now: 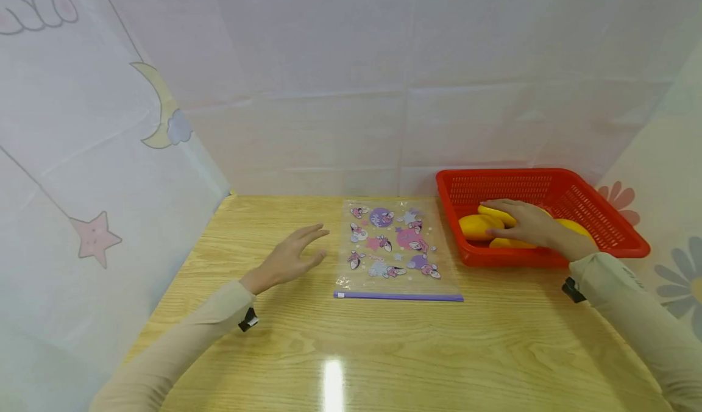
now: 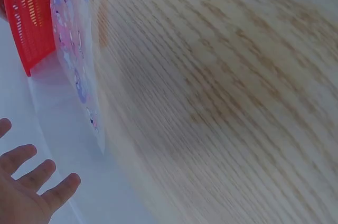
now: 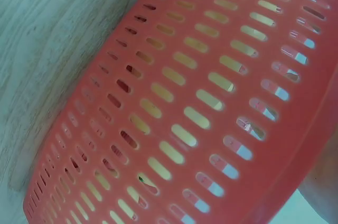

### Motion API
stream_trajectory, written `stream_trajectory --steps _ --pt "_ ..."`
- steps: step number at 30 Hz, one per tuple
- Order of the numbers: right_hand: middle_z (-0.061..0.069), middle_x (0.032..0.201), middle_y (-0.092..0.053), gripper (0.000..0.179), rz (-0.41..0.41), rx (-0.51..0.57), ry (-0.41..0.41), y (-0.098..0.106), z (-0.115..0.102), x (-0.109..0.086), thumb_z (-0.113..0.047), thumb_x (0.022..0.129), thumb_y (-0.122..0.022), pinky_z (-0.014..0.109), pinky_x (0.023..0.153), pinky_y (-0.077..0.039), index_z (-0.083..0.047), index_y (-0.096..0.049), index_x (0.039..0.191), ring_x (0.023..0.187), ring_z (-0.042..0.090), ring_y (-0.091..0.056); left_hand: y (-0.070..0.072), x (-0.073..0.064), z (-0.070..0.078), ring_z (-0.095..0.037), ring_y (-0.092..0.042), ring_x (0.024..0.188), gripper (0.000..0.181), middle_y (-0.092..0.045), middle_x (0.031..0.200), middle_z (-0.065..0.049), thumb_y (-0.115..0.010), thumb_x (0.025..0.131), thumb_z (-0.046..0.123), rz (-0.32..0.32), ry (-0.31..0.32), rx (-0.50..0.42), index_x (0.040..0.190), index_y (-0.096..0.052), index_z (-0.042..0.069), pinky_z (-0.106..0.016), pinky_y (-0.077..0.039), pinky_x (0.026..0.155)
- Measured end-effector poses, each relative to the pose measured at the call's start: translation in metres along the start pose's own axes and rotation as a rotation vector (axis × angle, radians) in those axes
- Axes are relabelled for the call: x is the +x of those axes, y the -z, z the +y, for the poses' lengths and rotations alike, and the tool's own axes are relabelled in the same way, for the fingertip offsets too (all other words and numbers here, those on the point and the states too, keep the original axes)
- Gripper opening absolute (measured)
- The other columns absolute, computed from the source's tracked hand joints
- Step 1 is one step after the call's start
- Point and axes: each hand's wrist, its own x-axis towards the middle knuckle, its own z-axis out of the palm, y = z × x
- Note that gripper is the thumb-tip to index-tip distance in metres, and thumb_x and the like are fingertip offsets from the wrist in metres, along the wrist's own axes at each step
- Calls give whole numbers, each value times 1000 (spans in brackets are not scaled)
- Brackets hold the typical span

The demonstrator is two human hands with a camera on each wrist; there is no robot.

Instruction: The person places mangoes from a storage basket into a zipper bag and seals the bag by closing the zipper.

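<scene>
My right hand (image 1: 523, 222) reaches into a red plastic basket (image 1: 620, 250) on the right. It grips a yellow mango (image 1: 496, 215), with the fingers over its far side and the thumb on the near side; the palm hides part of it. More mangoes (image 1: 478, 228) lie around that hand. In the right wrist view the basket's slotted wall (image 3: 174, 108) blocks most of the hand. My left hand (image 1: 287, 258) hovers over the table with fingers spread, holding nothing. Just right of it lies a flat, clear zip bag (image 1: 392, 247) printed with pink and purple figures.
A purple slider strip (image 1: 400, 297) runs along the bag's near edge. The wooden table (image 1: 274, 357) meets pale cloth walls (image 1: 329, 138) at the back and on both sides. The basket's left side stands close to the bag.
</scene>
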Motion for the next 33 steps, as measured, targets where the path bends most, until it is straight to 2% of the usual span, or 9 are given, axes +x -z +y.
stream_trajectory --steps 10,21,27,33 --pt "26 144 -46 69 -12 3 11 -7 4 4 -40 91 -72 71 104 -30 -2 -48 144 131 51 -38 -6 1 5 -35 -34 141 54 -36 156 -10 -54 101 42 -10 -16 10 149 -46 18 -63 -31 110" --pt "25 143 -48 66 -22 -5 43 -8 1 6 -35 91 -73 68 105 -32 0 -49 142 131 48 -39 -11 2 11 -36 -36 139 53 -39 153 -15 -58 100 37 -26 -56 -19 147 -48 12 -63 -33 108" --pt "25 142 -50 65 -25 -3 56 -10 1 8 -34 90 -74 66 105 -34 0 -51 141 130 48 -42 -15 1 12 -35 -37 139 54 -39 154 -11 -56 101 41 -42 -58 -13 146 -49 13 -62 -34 108" --pt "25 140 -51 63 -27 -8 48 -13 2 10 -33 90 -75 66 105 -34 -1 -53 140 129 48 -43 -15 0 16 -35 -36 140 53 -39 154 -11 -57 101 37 -73 -70 -34 146 -50 12 -62 -32 110"
